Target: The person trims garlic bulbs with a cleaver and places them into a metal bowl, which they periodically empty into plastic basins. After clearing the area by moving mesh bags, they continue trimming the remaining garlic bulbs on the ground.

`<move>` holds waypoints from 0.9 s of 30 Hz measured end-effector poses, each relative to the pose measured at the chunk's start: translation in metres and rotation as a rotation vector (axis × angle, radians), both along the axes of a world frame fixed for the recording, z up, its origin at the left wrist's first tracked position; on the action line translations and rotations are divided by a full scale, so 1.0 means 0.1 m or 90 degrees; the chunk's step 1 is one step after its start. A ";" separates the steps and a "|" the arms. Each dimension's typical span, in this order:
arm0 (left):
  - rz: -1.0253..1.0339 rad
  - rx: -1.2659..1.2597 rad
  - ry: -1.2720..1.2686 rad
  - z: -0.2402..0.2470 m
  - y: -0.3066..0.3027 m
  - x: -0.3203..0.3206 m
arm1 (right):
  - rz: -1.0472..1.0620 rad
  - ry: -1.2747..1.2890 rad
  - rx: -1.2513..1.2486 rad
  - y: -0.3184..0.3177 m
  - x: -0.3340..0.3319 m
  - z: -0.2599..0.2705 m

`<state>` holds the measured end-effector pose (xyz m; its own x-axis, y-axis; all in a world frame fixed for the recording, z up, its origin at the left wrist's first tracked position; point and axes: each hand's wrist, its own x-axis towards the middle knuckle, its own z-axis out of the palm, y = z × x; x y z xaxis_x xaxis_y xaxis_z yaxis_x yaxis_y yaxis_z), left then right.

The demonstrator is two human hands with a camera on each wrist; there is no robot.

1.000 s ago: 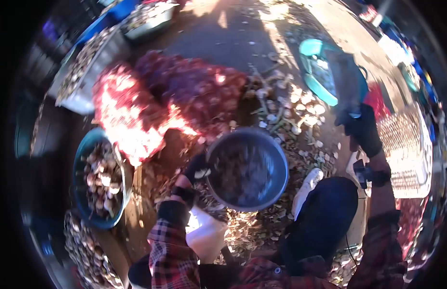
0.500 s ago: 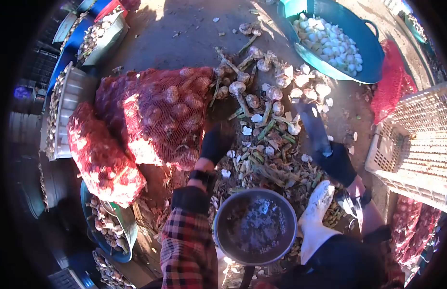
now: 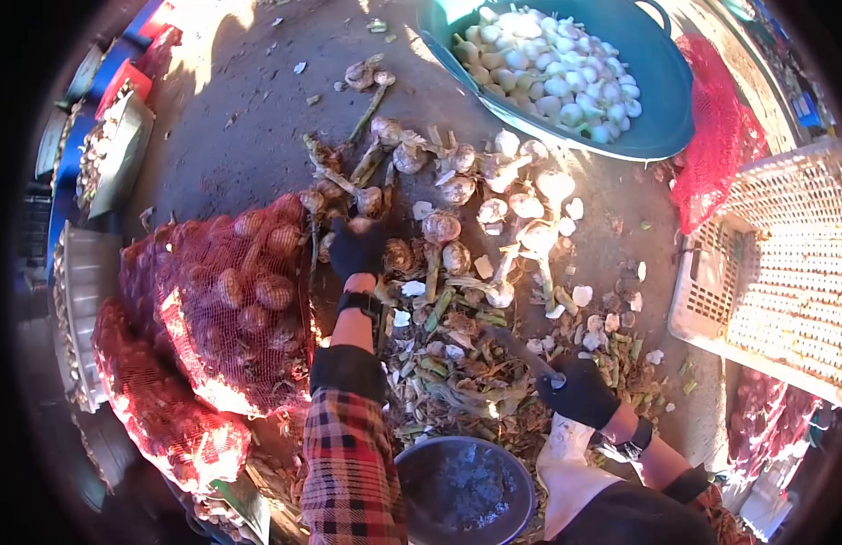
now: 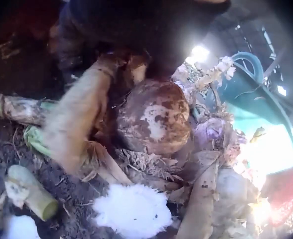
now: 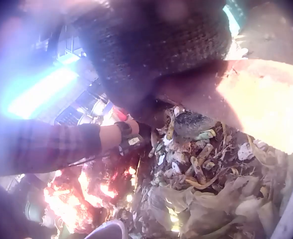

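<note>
My black-gloved left hand is in among garlic bulbs with long stalks, beside the red net sack. Its fingertips close around a garlic bulb; in the left wrist view the dark glove covers part of the stalks and bulbs below it. Lower right, my gloved right hand grips a cleaver, its blade pointing up and left over the trimmings. The broad blade shows in the right wrist view, while the glove hides the handle there.
A dark basin stands near my feet, below the cut stalks. At the back, a teal tub holds peeled white garlic. On the right lie a red net and a pale plastic crate. A smaller net sack lies left.
My left hand has reached forward from beside the basin to the loose garlic bulbs. The cleaver has come down from the upper right to over the trimmings. The head view has shifted.
</note>
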<state>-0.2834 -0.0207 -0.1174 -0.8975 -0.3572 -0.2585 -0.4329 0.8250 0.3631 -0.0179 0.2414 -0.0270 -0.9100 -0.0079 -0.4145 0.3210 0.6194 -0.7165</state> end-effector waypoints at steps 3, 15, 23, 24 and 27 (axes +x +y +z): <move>-0.046 0.148 0.218 0.00 -0.11 0.19 | -0.056 0.095 0.019 -0.01 -0.11 -0.03; -0.557 0.375 0.163 0.45 0.12 1.87 | 0.103 0.347 0.076 -0.28 -0.50 0.45; -0.316 0.659 0.055 0.52 0.27 2.19 | 0.158 0.364 0.173 -0.21 -0.29 0.28; -0.329 0.649 0.071 0.53 0.28 2.20 | 0.157 0.364 0.173 -0.18 -0.28 0.23; -0.381 0.534 0.101 0.38 0.24 2.34 | 0.156 0.354 0.143 -0.14 -0.19 0.11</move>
